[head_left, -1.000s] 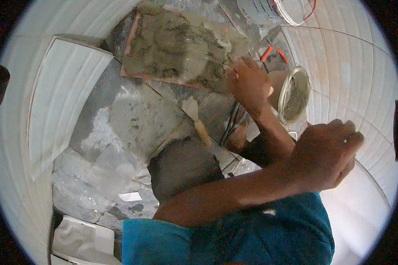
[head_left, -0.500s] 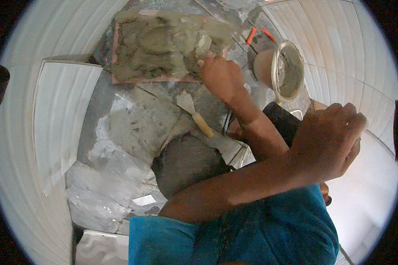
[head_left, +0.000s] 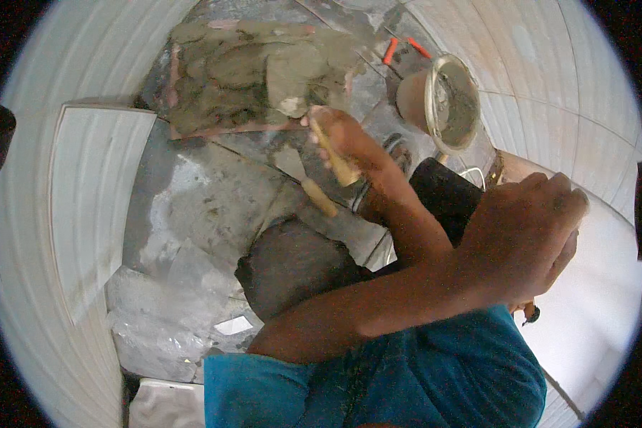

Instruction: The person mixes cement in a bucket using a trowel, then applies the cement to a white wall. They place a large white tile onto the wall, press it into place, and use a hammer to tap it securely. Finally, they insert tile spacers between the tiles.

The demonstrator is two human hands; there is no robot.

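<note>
Spreading mortar looks like the step in hand, judging by the blade and the ridges. Largest first: grey floor (head_left: 210, 189), dusty and stained. White panel (head_left: 96, 200) stands along the floor's left edge, against the wall. Tile (head_left: 205, 133) lies near the floor's far edge, reddish rim showing at its left and near edges; grey mortar (head_left: 239, 68) covers most of its face, uneven. Bucket (head_left: 414, 101) sits by the floor's right edge, tilted in view, mortar inside.

Left hand (head_left: 524, 232): forearm crosses above the right one, fingers curled in, well apart from the tile. Palm hidden, can't tell if it has hold of anything. Right hand (head_left: 351, 137): closed round the handle of a wooden-handled spatula (head_left: 341, 165), blade on the mortar by the tile's near edge, right of middle.

Second spatula (head_left: 319, 198) lies on the floor just off that same edge, untouched. Orange-handled tool (head_left: 390, 51) is on the floor beyond the tile's right edge, near the bucket.

Next move, my read: low blade angle, even pressure, level the ridges and work out to the near right corner without dragging mortar over the rim.
</note>
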